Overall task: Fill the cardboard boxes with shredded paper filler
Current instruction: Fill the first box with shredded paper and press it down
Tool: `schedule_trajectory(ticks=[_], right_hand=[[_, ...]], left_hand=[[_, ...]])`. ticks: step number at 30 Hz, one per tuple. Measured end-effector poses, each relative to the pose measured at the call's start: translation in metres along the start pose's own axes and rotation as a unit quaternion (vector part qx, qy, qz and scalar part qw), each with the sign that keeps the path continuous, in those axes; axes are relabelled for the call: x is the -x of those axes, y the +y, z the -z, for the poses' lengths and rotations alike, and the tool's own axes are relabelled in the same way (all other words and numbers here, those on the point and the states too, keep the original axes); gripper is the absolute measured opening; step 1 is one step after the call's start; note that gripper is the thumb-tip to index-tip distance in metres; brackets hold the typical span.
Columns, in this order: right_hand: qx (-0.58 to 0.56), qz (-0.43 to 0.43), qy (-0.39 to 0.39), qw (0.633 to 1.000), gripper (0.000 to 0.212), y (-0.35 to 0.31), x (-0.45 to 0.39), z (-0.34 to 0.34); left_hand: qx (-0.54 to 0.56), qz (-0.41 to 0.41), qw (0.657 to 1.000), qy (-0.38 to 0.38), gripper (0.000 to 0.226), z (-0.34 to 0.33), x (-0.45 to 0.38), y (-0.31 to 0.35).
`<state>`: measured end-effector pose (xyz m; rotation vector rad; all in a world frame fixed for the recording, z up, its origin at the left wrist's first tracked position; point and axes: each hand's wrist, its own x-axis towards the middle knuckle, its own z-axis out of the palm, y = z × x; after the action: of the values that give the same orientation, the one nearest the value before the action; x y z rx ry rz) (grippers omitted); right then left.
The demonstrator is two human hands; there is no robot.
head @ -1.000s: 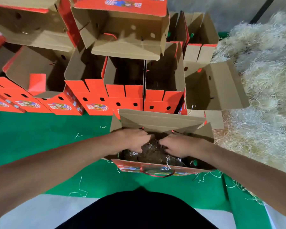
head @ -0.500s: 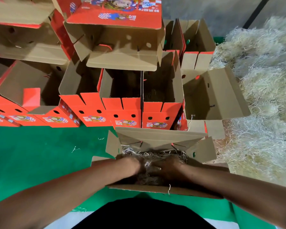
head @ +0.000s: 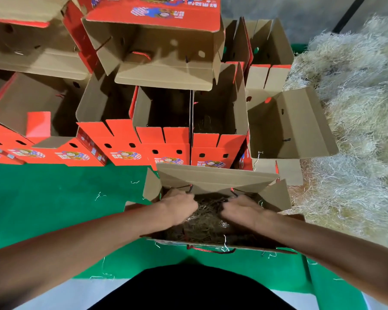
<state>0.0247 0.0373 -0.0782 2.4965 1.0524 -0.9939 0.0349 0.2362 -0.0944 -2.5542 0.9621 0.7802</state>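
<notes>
An open cardboard box [head: 213,179] with a red printed outside and a red rope handle stands on the green mat right in front of me. Shredded paper filler [head: 207,219] lies in its bottom, dark in the shade. Both my hands are inside the box, a short gap between them. My left hand [head: 180,206] digs its curled fingers into the filler on the left side. My right hand [head: 241,209] does the same on the right. The fingertips are buried in the strands.
A big pale pile of shredded paper [head: 356,130] fills the right side. Several open red and brown boxes [head: 161,148] are stacked behind, one tipped open box [head: 289,128] next to the pile. The green mat [head: 54,209] spreads to the left with a few stray strands.
My hands were pressed together in the middle of the filler; now they have spread apart to the left and right inside the box. The view has shifted slightly.
</notes>
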Motion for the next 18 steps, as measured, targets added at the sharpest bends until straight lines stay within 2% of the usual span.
schedule_trajectory(ticks=[2, 4, 5, 7, 8, 11, 13, 15, 18], right_hand=[[-0.026, 0.029, 0.052, 0.998, 0.02, -0.004, -0.011, 0.006], [-0.078, 0.035, 0.065, 0.994, 0.018, -0.012, -0.03, 0.005], [-0.09, 0.034, 0.046, 0.994, 0.02, -0.016, -0.04, 0.002], [-0.073, 0.038, -0.012, 0.997, 0.03, -0.024, -0.059, -0.013], [-0.045, 0.047, -0.018, 0.998, 0.033, -0.026, -0.064, -0.021], [-0.003, 0.034, -0.006, 0.999, 0.041, -0.026, -0.069, -0.042], [0.033, 0.03, 0.017, 0.999, 0.047, -0.028, -0.071, -0.048], [0.056, 0.017, -0.014, 0.998, 0.059, -0.023, -0.07, -0.048], [0.043, -0.052, -0.054, 0.996, 0.085, -0.011, -0.065, -0.047]], left_hand=[[0.004, -0.023, 0.999, 0.046, 0.022, 0.001, -0.006, 0.001], [0.068, -0.023, 0.997, 0.016, 0.019, -0.004, -0.014, 0.005], [0.128, -0.004, 0.992, -0.022, 0.018, -0.008, -0.017, 0.007], [0.267, 0.097, 0.955, -0.078, 0.022, -0.023, -0.028, 0.012], [0.293, 0.136, 0.941, -0.1, 0.027, -0.031, -0.034, 0.013], [0.205, 0.119, 0.96, -0.149, 0.041, -0.051, -0.047, 0.014], [0.097, 0.08, 0.976, -0.18, 0.064, -0.056, -0.047, 0.013], [-0.018, 0.063, 0.976, -0.207, 0.078, -0.062, -0.049, 0.01], [-0.063, 0.064, 0.97, -0.227, 0.072, -0.061, -0.05, 0.005]])
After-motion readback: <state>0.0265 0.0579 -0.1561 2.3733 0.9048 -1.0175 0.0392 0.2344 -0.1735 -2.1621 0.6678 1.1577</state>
